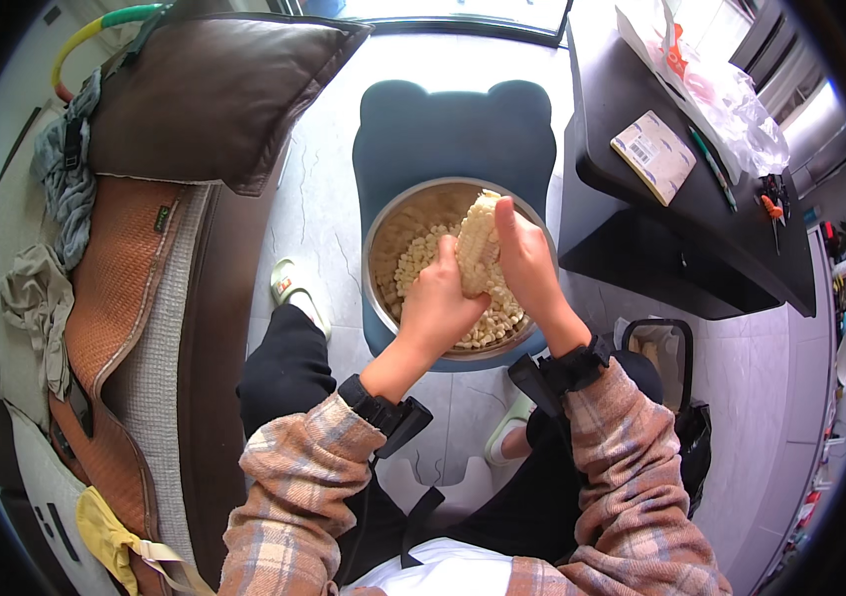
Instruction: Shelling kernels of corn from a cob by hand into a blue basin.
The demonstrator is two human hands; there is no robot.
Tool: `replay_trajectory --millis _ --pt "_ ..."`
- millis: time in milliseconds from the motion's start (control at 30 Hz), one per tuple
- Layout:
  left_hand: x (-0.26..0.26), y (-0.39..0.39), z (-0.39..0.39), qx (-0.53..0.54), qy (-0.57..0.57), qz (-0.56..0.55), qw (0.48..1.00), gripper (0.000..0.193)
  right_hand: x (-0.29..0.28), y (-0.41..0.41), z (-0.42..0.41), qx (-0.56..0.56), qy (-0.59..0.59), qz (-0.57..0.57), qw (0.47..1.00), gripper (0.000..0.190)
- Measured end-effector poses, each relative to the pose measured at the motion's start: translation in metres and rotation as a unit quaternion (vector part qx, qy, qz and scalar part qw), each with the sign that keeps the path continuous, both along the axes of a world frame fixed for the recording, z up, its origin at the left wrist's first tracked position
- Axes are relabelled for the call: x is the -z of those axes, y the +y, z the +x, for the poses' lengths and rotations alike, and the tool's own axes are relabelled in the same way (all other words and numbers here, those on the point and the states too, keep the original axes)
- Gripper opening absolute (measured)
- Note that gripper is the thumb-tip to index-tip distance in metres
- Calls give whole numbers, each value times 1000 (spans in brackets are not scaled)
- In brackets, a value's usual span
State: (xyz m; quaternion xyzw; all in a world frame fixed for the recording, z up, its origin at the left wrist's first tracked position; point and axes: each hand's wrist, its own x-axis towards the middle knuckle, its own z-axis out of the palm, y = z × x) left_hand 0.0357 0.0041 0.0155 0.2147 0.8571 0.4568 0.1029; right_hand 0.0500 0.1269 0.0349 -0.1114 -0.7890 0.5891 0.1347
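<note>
A pale ear of corn (476, 242) is held tilted over a stainless steel bowl (377, 292). My left hand (440, 304) grips its lower part, with the thumb stretched along its underside. Against the upper right of the ear rests my right hand (529, 261), its thumb pointing up near the tip and its other fingers hidden behind. Loose corn kernels (417, 257) cover much of the bowl's bottom. The bowl stands on a dark blue stool (455, 134) whose top has two rounded ears.
To the right, a black table (616, 119) carries a patterned notepad (654, 155), a pen (713, 167) and plastic bags (747, 112). A lined waste bin (661, 350) stands below. On the left is a sofa with a brown cushion (214, 97) and a woven mat (125, 298).
</note>
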Motion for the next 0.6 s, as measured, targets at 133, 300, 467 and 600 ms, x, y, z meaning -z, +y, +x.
replay_trajectory --millis 133,300,467,600 --pt "-4 0 3 23 -157 100 982 60 3 4 -1 -1 -4 98 995 58" --pt "3 -9 -6 25 -156 131 979 59 14 5 -3 -43 59 81 994 53" --pt "13 -13 -9 25 -136 143 980 58 17 10 -2 -80 -12 81 993 49" --pt "18 -16 -14 45 -224 223 948 61 14 11 -1 -93 -58 -61 992 45"
